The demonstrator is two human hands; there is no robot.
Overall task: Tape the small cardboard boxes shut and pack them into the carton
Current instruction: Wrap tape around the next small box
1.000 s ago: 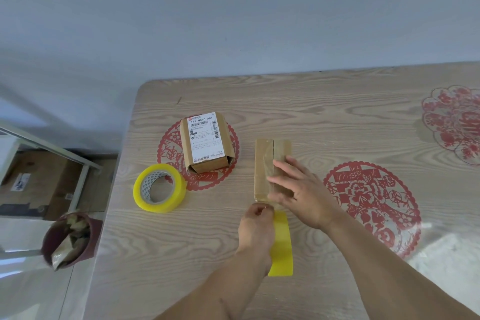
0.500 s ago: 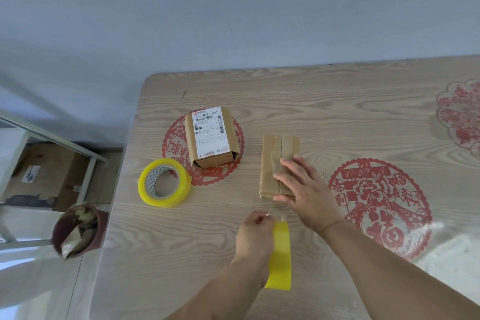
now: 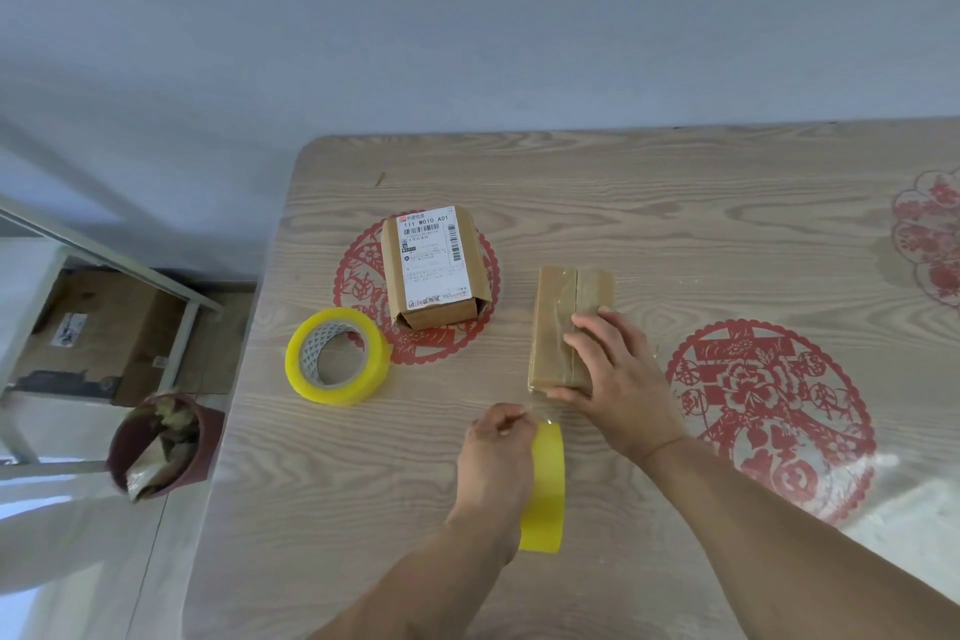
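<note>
A: Hands?
B: Right hand [image 3: 618,379] lies flat on the near end of the flat brown box [image 3: 566,327], fingers straight, pressing down. Left hand [image 3: 498,457] is curled round a yellow tape roll [image 3: 545,489] held on edge just in front of that box.

A: Tape attached?
B: A clear strip seems to run from the roll to the box's near edge; too faint to be sure.

A: Box location?
B: Mid-table [image 3: 675,203], between two red paper-cut decals. Clear tape runs along its top.

A: Anything else?
B: Labelled cardboard box [image 3: 431,265] on the left decal, near end flaps open. Second yellow tape roll [image 3: 337,356] lying flat just beside it. Carton [image 3: 98,333] on the floor, left of the table, beside a red bin [image 3: 166,447].
</note>
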